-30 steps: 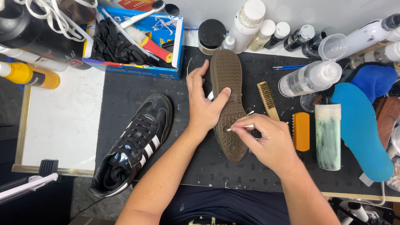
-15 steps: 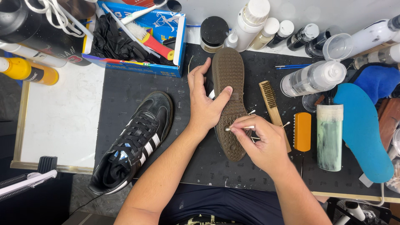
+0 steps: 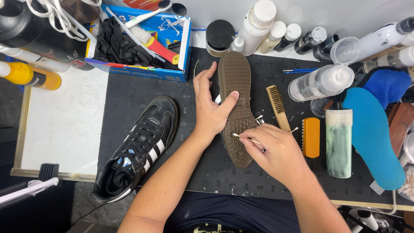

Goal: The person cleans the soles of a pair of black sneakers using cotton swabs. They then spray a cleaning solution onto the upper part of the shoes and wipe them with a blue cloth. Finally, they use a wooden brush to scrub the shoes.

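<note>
A shoe lies upside down on the black mat, its brown rubber sole (image 3: pixel 236 86) facing up. My left hand (image 3: pixel 212 108) grips it from the left side, thumb across the middle of the sole. My right hand (image 3: pixel 276 151) pinches a thin cotton swab (image 3: pixel 242 137) whose tip touches the sole's heel part. The matching black sneaker with white stripes (image 3: pixel 140 149) rests upright on the mat to the left, laces in place.
A wooden brush (image 3: pixel 277 107), an orange brush (image 3: pixel 311 136), a green-stained cylinder (image 3: pixel 339 142) and a blue insole (image 3: pixel 373 133) lie at the right. Bottles (image 3: pixel 321 82) line the back. A blue box (image 3: pixel 142 41) holds black gloves and brushes. White board (image 3: pixel 60 125) at left.
My right hand has shifted the swab slightly along the heel part of the sole. The left hand keeps its hold on the shoe.
</note>
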